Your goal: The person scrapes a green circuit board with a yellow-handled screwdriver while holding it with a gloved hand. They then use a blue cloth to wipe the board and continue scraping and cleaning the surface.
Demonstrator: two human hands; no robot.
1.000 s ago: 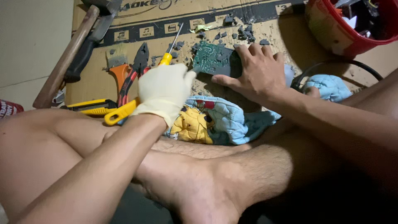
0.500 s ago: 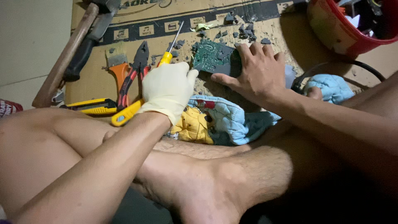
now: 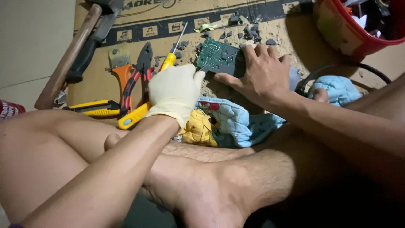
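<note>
My left hand (image 3: 175, 90) wears a pale rubber glove and is closed around a yellow-handled tool (image 3: 128, 119) whose end sticks out behind the palm. The tool's tip is hidden but points at a green circuit board (image 3: 217, 57) lying on dusty cardboard (image 3: 295, 38). My bare right hand (image 3: 259, 74) presses flat on the board's right side, its fingers spread over a dark part. Grey crumbs and chips lie around the board. My crossed bare legs fill the lower half of the view.
Left of my hands lie a yellow screwdriver (image 3: 168, 61), red-and-black pliers (image 3: 137, 76), an orange-handled scraper (image 3: 122, 71), a yellow utility knife (image 3: 95, 107) and a wooden-handled hammer (image 3: 67, 59). A red bucket (image 3: 350, 33) stands top right. A blue patterned cloth (image 3: 236, 120) and a black cable (image 3: 358, 67) lie near my legs.
My gloved left hand has edged slightly right, closer to the circuit board. My right hand stays pressed on the board.
</note>
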